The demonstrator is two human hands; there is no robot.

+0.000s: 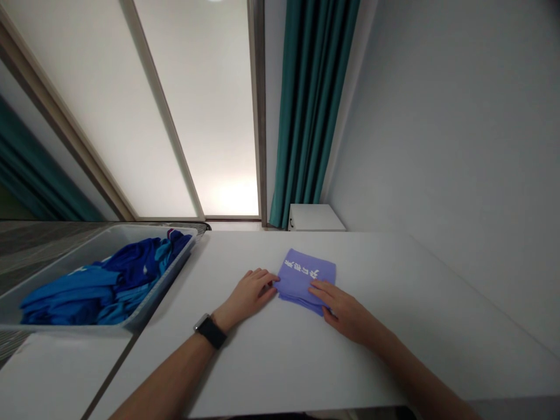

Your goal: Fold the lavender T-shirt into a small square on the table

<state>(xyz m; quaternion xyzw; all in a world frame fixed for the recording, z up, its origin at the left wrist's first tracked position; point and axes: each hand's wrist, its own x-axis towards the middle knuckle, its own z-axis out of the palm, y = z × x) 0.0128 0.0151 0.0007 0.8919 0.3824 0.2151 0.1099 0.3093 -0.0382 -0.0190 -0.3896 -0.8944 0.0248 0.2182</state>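
Observation:
A purple folded cloth [301, 280] with white lettering along its far side lies flat on the white table [245, 373]. It is folded into a small square, and several layers show at its near edge. My left hand [254, 291] rests at the cloth's left edge, fingertips touching it and fingers slightly curled, with nothing visibly gripped. On the cloth's right near part lies my right hand [343, 309], fingers stretched out over the fabric. A dark watch [210, 331] is on my left wrist.
At the left stands a pale plastic bin [144, 312] holding several blue garments [83, 291]. A small white cabinet [315, 217] is past the table's far edge, by a green curtain [310, 105]. A grey-white wall [459, 146] borders the right side.

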